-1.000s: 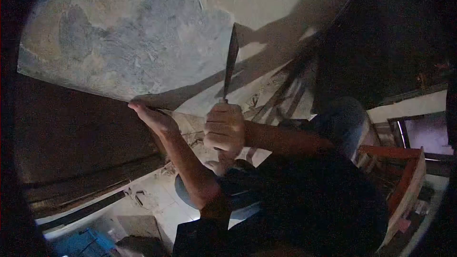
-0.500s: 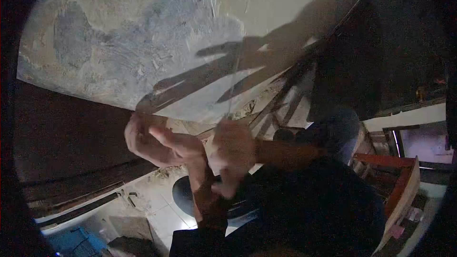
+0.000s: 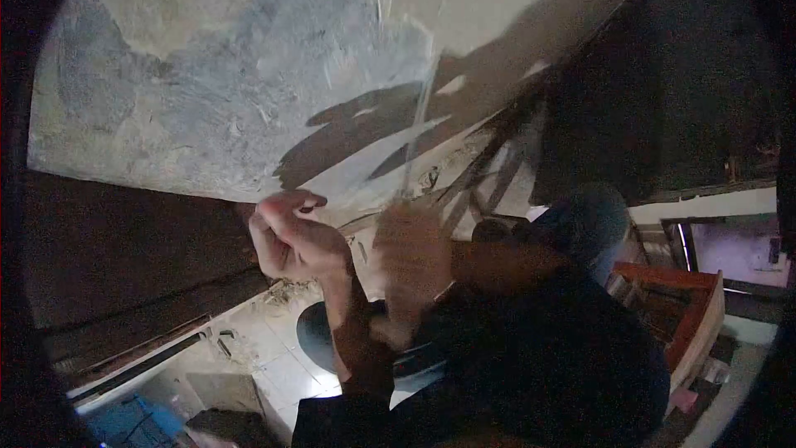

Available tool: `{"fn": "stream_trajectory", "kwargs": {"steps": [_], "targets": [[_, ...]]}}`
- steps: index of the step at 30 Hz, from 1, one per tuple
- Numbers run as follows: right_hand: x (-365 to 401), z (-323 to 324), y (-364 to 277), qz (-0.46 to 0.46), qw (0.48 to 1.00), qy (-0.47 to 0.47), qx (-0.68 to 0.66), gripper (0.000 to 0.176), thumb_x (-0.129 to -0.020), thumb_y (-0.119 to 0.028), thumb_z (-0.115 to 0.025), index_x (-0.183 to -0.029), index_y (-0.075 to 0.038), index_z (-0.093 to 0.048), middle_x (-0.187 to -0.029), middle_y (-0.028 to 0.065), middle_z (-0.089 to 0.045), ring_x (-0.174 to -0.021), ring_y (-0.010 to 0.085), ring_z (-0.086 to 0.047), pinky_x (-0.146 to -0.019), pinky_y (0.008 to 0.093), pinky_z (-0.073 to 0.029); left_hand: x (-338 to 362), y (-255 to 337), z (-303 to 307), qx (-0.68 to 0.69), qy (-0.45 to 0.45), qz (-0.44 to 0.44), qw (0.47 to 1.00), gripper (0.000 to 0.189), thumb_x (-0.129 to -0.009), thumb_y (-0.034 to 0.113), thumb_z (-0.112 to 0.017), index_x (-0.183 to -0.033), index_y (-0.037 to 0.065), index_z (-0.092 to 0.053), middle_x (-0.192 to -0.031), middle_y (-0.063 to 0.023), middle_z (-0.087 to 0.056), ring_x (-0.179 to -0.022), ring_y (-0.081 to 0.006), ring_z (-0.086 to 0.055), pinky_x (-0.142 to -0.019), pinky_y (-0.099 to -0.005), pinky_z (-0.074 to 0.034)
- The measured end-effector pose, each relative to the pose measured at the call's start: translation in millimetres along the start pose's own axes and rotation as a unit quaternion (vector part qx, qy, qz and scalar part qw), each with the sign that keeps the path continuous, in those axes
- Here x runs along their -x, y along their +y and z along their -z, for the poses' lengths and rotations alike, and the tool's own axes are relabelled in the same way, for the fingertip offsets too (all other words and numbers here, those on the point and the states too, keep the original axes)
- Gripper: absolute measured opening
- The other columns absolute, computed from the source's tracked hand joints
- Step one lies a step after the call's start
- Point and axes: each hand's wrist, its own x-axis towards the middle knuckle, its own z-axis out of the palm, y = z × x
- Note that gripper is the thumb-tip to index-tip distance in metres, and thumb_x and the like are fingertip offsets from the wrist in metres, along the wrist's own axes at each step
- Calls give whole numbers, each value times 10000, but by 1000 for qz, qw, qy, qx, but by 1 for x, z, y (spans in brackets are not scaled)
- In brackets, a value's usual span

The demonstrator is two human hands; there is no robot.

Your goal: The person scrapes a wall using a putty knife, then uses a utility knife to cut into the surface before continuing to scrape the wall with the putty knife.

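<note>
My left hand [image 3: 297, 239] is raised in front of me with the wrist bent. Its fingers are curled in, and whatever they hold, if anything, is hidden. To its right, my right hand [image 3: 410, 253] is smeared by motion, in a fist-like shape. A thin pale strip [image 3: 420, 116], blurred and see-through, rises from the top of that hand across the patchy grey and cream surface [image 3: 207, 83]. Its kind cannot be made out. The two hands are apart. Shadows of hands and arms fall on the pale surface above them.
A dark panel [image 3: 124, 257] lies at left and a dark surface [image 3: 638, 99] at upper right. Below are white floor tiles [image 3: 286, 382], a dark round thing [image 3: 315, 340] and a blue thing [image 3: 137, 423]. An orange-brown wooden frame [image 3: 701, 323] stands at right, near my jeans-clad knee [image 3: 601, 224].
My left hand has shifted a little right, and its fingers are curled more tightly. The right hand stays blurred in about the same place. The pale strip shows more clearly now.
</note>
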Motion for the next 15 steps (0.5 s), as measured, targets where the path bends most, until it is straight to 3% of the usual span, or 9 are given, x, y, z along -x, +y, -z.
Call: {"fn": "stream_trajectory", "kwargs": {"steps": [2,3,4,6,8,11,15], "targets": [[4,-10,-1,-2,1000,2,0,331,-860,-240,-386,-601,-110,-546,-536,-24,-493,-428,142,-475,-433,312,-406,0,-9,0,-59,-15,-7,998,364,-948,232,-434,-668,6,-492,-550,-64,-524,-457,-122,-484,-426,-227,-357],[9,-21,-6,1,999,36,-10,167,-677,-173,-408,-609,-108,-546,-557,-17,-497,-454,149,-492,-442,307,-411,-1,-10,0,-2,-22,5,1000,349,-944,209,-435,-668,2,-489,-554,-63,-533,-459,-121,-484,-430,-225,-370],[11,-24,-7,5,997,69,-18,168,-495,-107,-431,-617,-105,-547,-578,-10,-501,-479,156,-509,-451,301,-416,0,-12,0,1,-20,7,1000,349,-944,209,-435,-668,2,-489,-554,-63,-533,-459,-121,-484,-430,-225,-370],[10,-12,1,10,999,25,-17,117,-558,-158,-503,-642,-95,-554,-603,-3,-507,-518,167,-522,-466,310,-419,2,-18,-3,-4,-88,-62,994,331,-937,193,-440,-674,-2,-490,-567,-66,-549,-458,-120,-483,-437,-224,-378],[11,-4,-1,-4,999,-45,-29,202,-683,-261,-647,-692,-76,-568,-653,11,-519,-595,189,-548,-497,328,-426,9,-13,-7,-24,-96,-19,995,313,-930,186,-442,-691,-8,-499,-566,-67,-562,-460,-116,-486,-435,-223,-375],[21,-15,5,1,999,-35,-4,214,-639,-259,-667,-673,-75,-563,-651,11,-515,-587,187,-547,-502,335,-431,8,-17,-3,-31,-147,-31,988,296,-926,180,-451,-714,-15,-518,-560,-87,-565,-482,-119,-502,-456,-234,-387],[0,13,-6,-19,995,-91,-44,245,-635,-275,-673,-684,-55,-578,-619,12,-536,-577,162,-565,-509,330,-448,5,-19,-3,-4,-151,-15,988,298,-926,179,-456,-711,-18,-517,-563,-91,-562,-492,-124,-520,-466,-240,-400]]}}
